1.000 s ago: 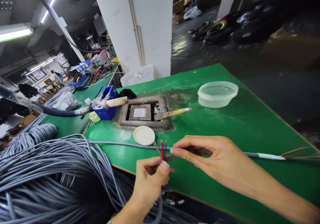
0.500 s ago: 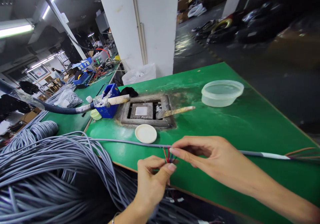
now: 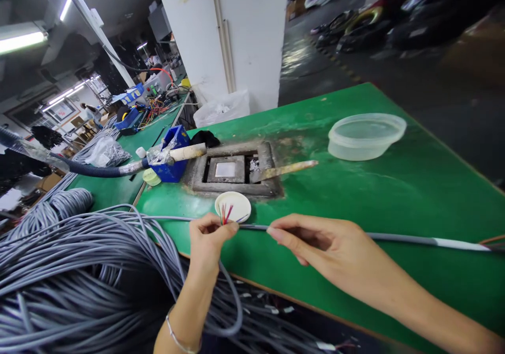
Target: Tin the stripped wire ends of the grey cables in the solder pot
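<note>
My left hand [image 3: 211, 238] pinches the end of a grey cable, and its thin coloured wires [image 3: 225, 213] fan upward from the fingertips. Red, orange and purple show among them. Behind the wire tips is a round cream-coloured dish [image 3: 241, 202]. To the right, my right hand [image 3: 319, 241] is apart from the wires, thumb and fingertips pressed together. Whether anything tiny is between those fingertips I cannot make out. Its fingers overlap a grey cable [image 3: 398, 237] lying across the table, with a white sleeve [image 3: 457, 244] near its right end.
A large heap of grey cable [image 3: 87, 259] fills the lower left. A framed square pot [image 3: 225, 170] with a silvery surface is set in the green table [image 3: 355, 196]. Around it are a flat scraper [image 3: 290, 170], a blue bin [image 3: 173, 172] with a hose, and a clear plastic tub [image 3: 359, 149].
My left hand has moved left and slightly up with the wires, away from my right hand, whose fingertips were at the wires before. My right hand has stayed nearly in place.
</note>
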{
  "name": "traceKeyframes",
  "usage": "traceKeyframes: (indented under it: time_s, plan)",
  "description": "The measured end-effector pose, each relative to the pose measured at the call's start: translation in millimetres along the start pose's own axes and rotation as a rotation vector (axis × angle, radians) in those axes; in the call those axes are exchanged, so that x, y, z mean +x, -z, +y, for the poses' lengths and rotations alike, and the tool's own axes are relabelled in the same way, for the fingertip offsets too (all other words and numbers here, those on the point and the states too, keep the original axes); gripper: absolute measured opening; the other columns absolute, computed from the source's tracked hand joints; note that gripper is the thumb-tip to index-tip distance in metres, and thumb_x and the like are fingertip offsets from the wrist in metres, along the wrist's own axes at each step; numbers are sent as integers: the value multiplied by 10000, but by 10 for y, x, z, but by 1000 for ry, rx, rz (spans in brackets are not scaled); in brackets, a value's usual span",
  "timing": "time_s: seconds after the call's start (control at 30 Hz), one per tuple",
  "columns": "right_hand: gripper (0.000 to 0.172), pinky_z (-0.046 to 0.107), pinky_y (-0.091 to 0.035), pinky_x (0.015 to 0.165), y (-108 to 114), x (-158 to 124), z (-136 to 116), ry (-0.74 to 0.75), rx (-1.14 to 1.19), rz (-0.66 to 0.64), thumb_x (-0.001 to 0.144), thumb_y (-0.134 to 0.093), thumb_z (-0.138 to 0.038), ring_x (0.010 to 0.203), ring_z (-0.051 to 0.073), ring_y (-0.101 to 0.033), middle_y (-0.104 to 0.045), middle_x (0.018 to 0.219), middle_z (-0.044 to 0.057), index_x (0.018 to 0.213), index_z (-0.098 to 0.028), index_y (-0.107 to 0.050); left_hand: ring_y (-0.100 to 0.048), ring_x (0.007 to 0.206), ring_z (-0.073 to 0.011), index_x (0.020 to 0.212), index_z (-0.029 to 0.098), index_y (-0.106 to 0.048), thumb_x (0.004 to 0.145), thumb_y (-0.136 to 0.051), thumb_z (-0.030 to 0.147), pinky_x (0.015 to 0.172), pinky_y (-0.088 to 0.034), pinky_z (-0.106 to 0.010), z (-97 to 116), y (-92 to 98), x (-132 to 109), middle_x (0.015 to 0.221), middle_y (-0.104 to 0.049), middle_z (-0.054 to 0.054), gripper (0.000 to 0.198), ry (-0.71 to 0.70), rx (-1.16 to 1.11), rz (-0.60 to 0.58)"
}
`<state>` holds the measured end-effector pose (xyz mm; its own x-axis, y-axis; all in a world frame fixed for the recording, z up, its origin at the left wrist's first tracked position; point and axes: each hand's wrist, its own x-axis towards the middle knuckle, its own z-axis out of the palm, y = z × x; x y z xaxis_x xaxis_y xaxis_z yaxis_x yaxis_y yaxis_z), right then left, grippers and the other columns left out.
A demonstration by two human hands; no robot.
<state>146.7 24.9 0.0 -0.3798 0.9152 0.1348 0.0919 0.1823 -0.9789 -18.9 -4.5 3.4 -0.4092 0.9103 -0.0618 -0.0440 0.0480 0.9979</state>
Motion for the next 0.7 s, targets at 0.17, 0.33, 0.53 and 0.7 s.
traceKeyframes:
  time_s: [0.17,0.33,0.53,0.7]
  plan:
    - [430,275,-426,454,-21,5,136,32,-107,-54,790,-517,-589,482,174,-552,-655,593,42,667,-212,-683,-304,462,-63,405,151,-521,490,-645,251,483,-200,-235,111,31,325,417,-367,56,181,-3,365,-49]
    - [309,283,-394,457,-39,15,176,62,-165,-106,797,-481,-420,475,171,-527,-634,557,16,634,-225,-656,-290,469,-68,414,153,-512,518,-624,239,493,-183,-244,118,20,561,418,-361,63,175,8,571,-131]
    - [285,273,-362,442,-52,26,241,101,-158,-117,816,-492,-380,457,152,-500,-631,565,3,628,-234,-649,-272,485,-73,407,157,-485,538,-619,220,498,-158,-251,70,-2,666,421,-335,68,198,4,681,-160]
    - [285,265,-372,446,-80,-1,351,135,-157,-96,842,-498,-375,451,147,-497,-631,571,1,653,-239,-662,-263,489,-73,422,155,-486,544,-603,187,496,-149,-255,29,-5,694,432,-318,70,172,12,741,-168]
